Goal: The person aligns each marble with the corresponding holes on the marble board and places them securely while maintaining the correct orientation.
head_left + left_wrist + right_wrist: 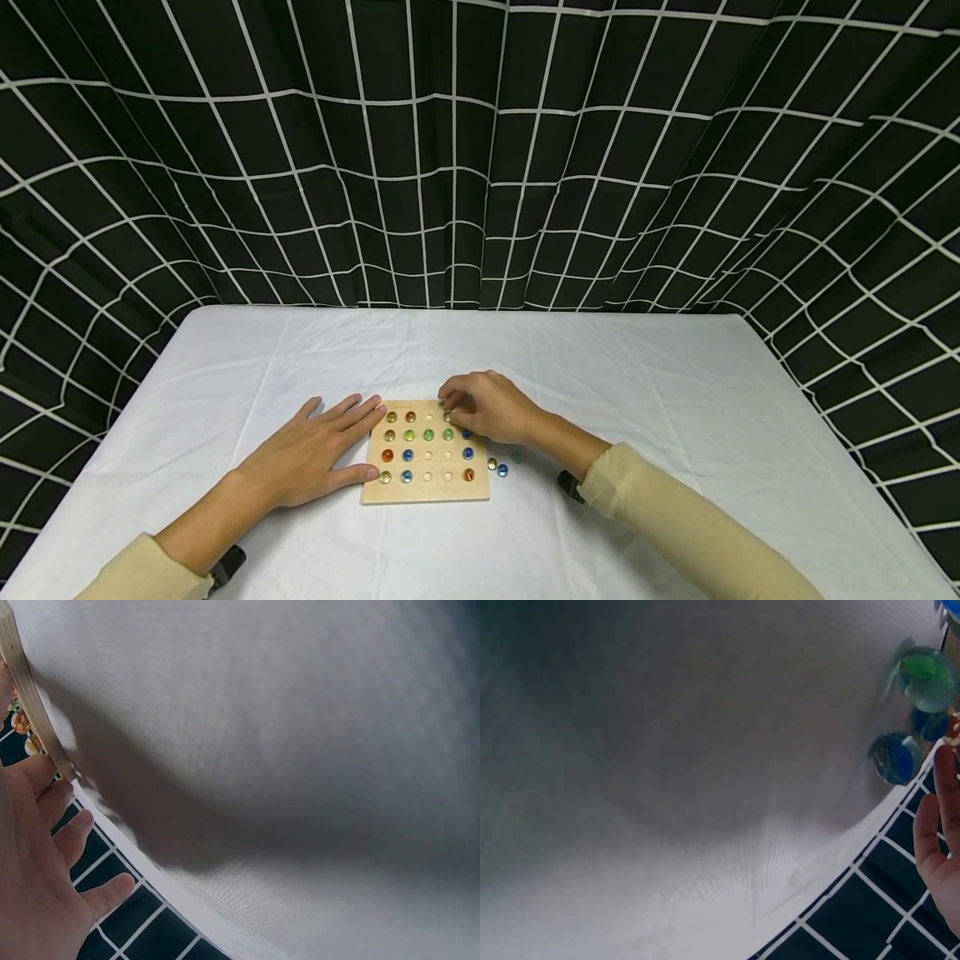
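A pale wooden board lies on the white cloth, with coloured glass marbles seated in rows of round holes. My left hand is spread at its left side, thumb at the lower left corner and fingertips at the upper left edge. In the left wrist view, fingers of that hand reach the board's edge. My right hand is over the upper right corner, thumb and curled fingers pinching a clear brownish marble at the top row. Its fingertips are outside the right wrist view.
Beside the board's right edge lie a loose blue marble, a brownish marble and a green marble. The white cloth covers the table. A black curtain with white grid lines hangs behind and around it.
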### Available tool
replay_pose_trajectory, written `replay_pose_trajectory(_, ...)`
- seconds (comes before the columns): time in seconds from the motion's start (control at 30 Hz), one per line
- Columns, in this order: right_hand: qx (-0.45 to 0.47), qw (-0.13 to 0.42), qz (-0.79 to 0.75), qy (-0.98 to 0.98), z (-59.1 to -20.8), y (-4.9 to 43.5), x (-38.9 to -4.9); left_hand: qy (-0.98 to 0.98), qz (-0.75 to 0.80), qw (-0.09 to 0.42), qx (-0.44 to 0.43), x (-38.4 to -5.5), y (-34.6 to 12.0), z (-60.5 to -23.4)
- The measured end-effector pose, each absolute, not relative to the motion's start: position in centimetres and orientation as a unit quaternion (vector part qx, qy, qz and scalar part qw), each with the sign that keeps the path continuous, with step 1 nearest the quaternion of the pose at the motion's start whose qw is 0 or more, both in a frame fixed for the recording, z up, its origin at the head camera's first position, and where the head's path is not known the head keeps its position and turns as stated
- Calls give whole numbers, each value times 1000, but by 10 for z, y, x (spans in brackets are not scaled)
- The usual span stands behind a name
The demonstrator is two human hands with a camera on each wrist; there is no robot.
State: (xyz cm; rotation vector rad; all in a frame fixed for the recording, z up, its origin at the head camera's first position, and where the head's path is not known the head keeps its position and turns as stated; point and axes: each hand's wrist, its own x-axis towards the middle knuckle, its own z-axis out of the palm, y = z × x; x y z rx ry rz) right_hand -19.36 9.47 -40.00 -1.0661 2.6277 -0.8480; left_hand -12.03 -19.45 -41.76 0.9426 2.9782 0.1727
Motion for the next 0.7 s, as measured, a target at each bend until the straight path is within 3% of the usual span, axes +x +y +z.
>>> replay_pose_trajectory(0.7, -354, 86, -299, 882, -400, 149, -184, 952, 59, 8, 302, -120, -194, -418)
